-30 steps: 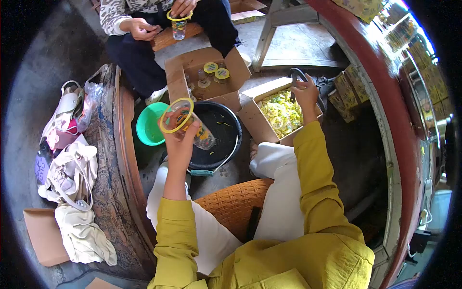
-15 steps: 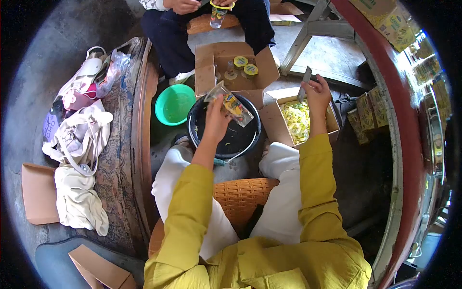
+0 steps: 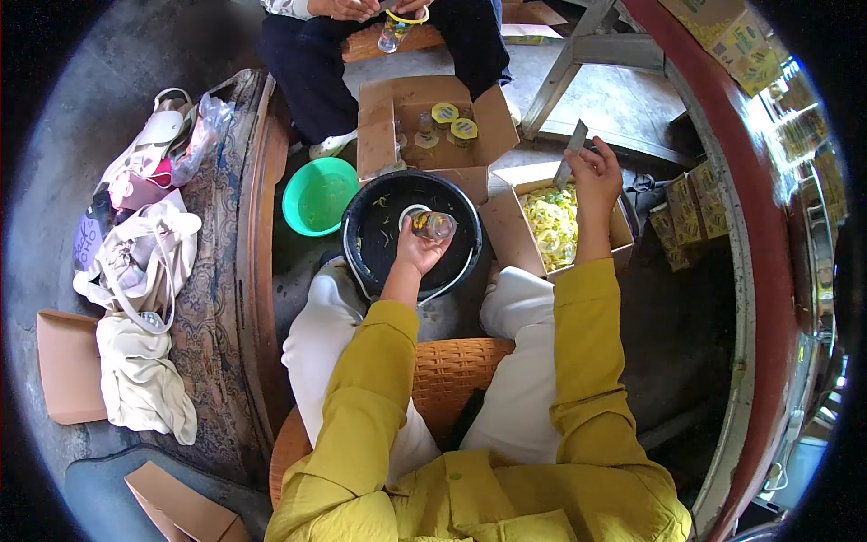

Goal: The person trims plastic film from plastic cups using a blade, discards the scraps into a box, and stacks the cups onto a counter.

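Observation:
My left hand [image 3: 419, 251] is wrapped round a clear plastic cup [image 3: 435, 226] with a printed side. The cup lies tilted above the black bucket [image 3: 348, 237], its pale rim end pointing up and left. Yellowish scraps cling inside the bucket. Raised at the right, my right hand [image 3: 596, 176] grips a flat grey metal blade [image 3: 571, 155] that points upward. Below it stands a cardboard box filled with yellow and white label scraps [image 3: 551, 221].
Beyond the bucket, an open carton [image 3: 379, 149] holds several cups, some yellow-topped. A green basin [image 3: 293, 203] sits left of the bucket. Opposite me, a seated person's hands hold another cup [image 3: 394, 34]. Bags [image 3: 149, 244] lie on the patterned bench at left.
My left hand has lowered and turned the cup over the bucket, so its side now faces differently. My right hand stays nearly in place with the blade.

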{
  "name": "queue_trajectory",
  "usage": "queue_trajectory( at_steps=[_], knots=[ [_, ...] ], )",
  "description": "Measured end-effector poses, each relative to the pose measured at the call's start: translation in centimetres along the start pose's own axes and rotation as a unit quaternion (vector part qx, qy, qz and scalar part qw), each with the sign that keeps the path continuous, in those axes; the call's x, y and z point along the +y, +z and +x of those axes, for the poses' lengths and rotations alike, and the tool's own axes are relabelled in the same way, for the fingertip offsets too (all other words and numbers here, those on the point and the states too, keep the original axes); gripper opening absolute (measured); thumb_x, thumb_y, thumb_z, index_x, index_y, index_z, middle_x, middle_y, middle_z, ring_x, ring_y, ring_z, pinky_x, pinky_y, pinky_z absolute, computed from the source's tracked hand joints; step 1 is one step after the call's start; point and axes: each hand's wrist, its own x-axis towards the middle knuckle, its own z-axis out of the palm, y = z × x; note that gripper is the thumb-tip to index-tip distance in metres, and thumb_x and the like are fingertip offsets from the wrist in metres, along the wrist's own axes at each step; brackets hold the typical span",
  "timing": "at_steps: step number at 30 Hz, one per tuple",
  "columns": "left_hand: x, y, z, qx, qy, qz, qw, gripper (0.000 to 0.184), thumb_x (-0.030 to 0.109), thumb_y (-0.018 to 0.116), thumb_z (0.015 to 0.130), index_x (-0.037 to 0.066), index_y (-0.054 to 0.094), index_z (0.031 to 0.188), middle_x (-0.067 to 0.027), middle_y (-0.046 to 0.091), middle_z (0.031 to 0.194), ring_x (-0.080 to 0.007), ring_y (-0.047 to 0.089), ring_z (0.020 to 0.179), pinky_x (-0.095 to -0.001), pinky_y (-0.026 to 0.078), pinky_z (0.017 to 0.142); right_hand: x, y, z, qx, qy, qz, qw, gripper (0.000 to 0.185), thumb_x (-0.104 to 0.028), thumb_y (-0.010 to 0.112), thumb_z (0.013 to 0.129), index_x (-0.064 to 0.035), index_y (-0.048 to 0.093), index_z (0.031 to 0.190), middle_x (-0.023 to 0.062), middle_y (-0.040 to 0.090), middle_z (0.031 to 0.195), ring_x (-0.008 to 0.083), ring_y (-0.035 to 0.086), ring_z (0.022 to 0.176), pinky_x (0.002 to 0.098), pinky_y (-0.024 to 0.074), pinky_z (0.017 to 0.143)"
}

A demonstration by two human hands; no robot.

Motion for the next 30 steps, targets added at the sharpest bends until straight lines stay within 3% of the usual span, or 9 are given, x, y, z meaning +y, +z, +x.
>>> queue_trajectory(
  at_steps=[11, 17, 19, 20, 21, 23, 25, 27, 30],
  knots=[
    [1.0, -0.2, -1.8, -0.137, -0.126, 0.050, 0.981, 0.035, 0.029, 0.054, 0.076, -0.001, 0.053, 0.095, -0.0152, 0.056, 0.096, -0.0261, 0.056, 0.088, -0.0427, 0.046, 0.078, -0.2, -0.9, -0.3, 0.005, 0.001, -0.002, 1.000, 0.059, -0.001, 0.073, 0.062, 0.0023, 0.047, 0.115, 0.0148, 0.062, 0.089, 0.0118, 0.056, 0.068, 0.0231, 0.0455, 0.060],
    [1.5, -1.9, -0.3, -0.090, -0.096, 0.164, 0.978, 0.035, 0.030, 0.061, 0.074, 0.005, 0.054, 0.097, -0.0114, 0.059, 0.094, -0.0210, 0.058, 0.087, -0.0378, 0.048, 0.073, -0.7, -1.3, -0.4, 0.011, -0.018, 0.010, 1.000, 0.053, 0.004, 0.069, 0.063, 0.0019, 0.048, 0.112, 0.0127, 0.063, 0.086, 0.0115, 0.057, 0.068, 0.0227, 0.0454, 0.059],
    [1.7, -3.6, 2.1, 0.025, 0.044, 0.533, 0.845, 0.043, 0.030, 0.067, 0.071, 0.004, 0.051, 0.101, -0.0142, 0.060, 0.094, -0.0258, 0.059, 0.084, -0.0386, 0.048, 0.072, 0.1, -1.6, -0.6, 0.023, -0.051, 0.015, 0.998, 0.054, 0.003, 0.071, 0.063, 0.0006, 0.049, 0.112, 0.0087, 0.063, 0.083, 0.0093, 0.056, 0.067, 0.0221, 0.0450, 0.058],
    [1.1, -3.4, 0.7, 0.042, 0.228, 0.677, 0.698, 0.045, 0.030, 0.068, 0.070, 0.003, 0.050, 0.102, -0.0162, 0.060, 0.090, -0.0292, 0.060, 0.082, -0.0391, 0.048, 0.072, -0.3, -1.7, -0.9, 0.025, -0.039, 0.005, 0.999, 0.055, 0.002, 0.072, 0.062, 0.0004, 0.049, 0.112, 0.0081, 0.063, 0.083, 0.0085, 0.055, 0.066, 0.0210, 0.0446, 0.057],
    [0.8, -3.1, -1.1, 0.054, 0.403, 0.763, 0.502, 0.047, 0.029, 0.070, 0.069, 0.001, 0.050, 0.102, -0.0182, 0.061, 0.086, -0.0326, 0.061, 0.080, -0.0395, 0.048, 0.071, -0.7, -1.7, -1.4, 0.026, -0.040, 0.018, 0.999, 0.054, 0.003, 0.070, 0.063, 0.0012, 0.049, 0.113, 0.0077, 0.063, 0.081, 0.0082, 0.054, 0.064, 0.0207, 0.0445, 0.056],
    [1.3, -2.7, -1.9, 0.044, 0.381, 0.759, 0.527, 0.049, 0.032, 0.070, 0.069, -0.001, 0.050, 0.099, -0.0199, 0.061, 0.080, -0.0388, 0.059, 0.079, -0.0409, 0.047, 0.073, -0.5, -1.7, -2.0, 0.011, -0.034, 0.075, 0.997, 0.055, 0.007, 0.069, 0.064, -0.0024, 0.049, 0.115, 0.0076, 0.063, 0.081, 0.0088, 0.057, 0.066, 0.0214, 0.0467, 0.060],
    [2.4, -4.5, -0.4, 0.046, 0.372, 0.768, 0.519, 0.043, 0.033, 0.068, 0.071, 0.002, 0.052, 0.096, -0.0147, 0.062, 0.080, -0.0313, 0.060, 0.075, -0.0395, 0.048, 0.066, -1.3, -1.8, -3.5, 0.015, -0.020, 0.088, 0.996, 0.055, 0.007, 0.069, 0.064, -0.0008, 0.048, 0.115, 0.0068, 0.062, 0.080, 0.0092, 0.057, 0.068, 0.0218, 0.0472, 0.062],
    [3.3, -5.1, 0.2, 0.039, 0.167, 0.622, 0.764, 0.036, 0.035, 0.065, 0.073, 0.006, 0.053, 0.090, -0.0079, 0.059, 0.077, -0.0233, 0.059, 0.067, -0.0379, 0.048, 0.056, -1.2, -1.7, -5.0, 0.040, 0.029, 0.099, 0.994, 0.052, 0.003, 0.069, 0.065, -0.0022, 0.050, 0.113, 0.0067, 0.061, 0.081, 0.0088, 0.054, 0.064, 0.0229, 0.0466, 0.059],
    [4.1, -4.0, -1.1, 0.071, -0.072, 0.310, 0.945, 0.033, 0.036, 0.063, 0.074, 0.008, 0.052, 0.088, -0.0075, 0.051, 0.073, -0.0208, 0.051, 0.062, -0.0315, 0.045, 0.049, -1.7, -2.1, -7.6, 0.034, 0.052, 0.134, 0.989, 0.052, 0.001, 0.070, 0.064, -0.0006, 0.050, 0.112, 0.0054, 0.061, 0.082, 0.0093, 0.054, 0.068, 0.0228, 0.0458, 0.064]
  ],
)
